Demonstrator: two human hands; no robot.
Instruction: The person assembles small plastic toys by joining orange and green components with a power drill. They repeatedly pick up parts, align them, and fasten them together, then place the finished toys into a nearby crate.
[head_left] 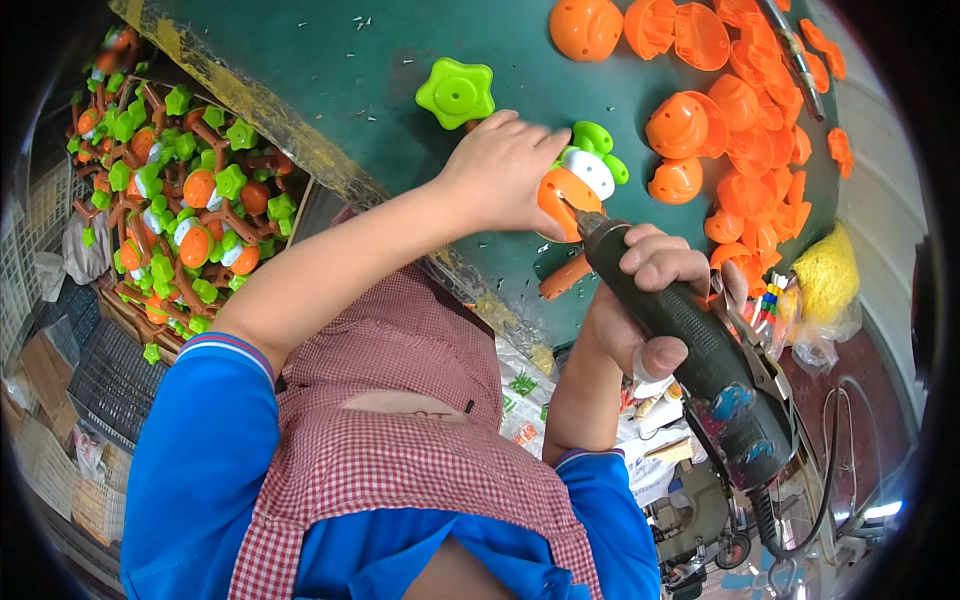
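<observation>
My right hand (650, 285) is wrapped round a black electric screwdriver (690, 340), whose tip meets an orange plastic shell (570, 200). My left hand (500, 175) grips that toy piece from its left side, pressing it to the green table. Attached to the shell are a white part (590, 173) and bright green lobes (600, 145). A green star-shaped piece (456, 92) lies just beyond my left hand, with a bit of brown showing at its lower edge. Below the shell, a brown rod (566, 277) rests on the table, close to the screwdriver.
Loose orange shells (740, 150) are heaped along the table's right side, with a metal rod (800, 65) among them. Small screws lie scattered on the green tabletop (330, 60). At left, a box holds many assembled toys (190, 210). A yellow bag (828, 275) sits at right; the screwdriver's cord (825, 500) loops below.
</observation>
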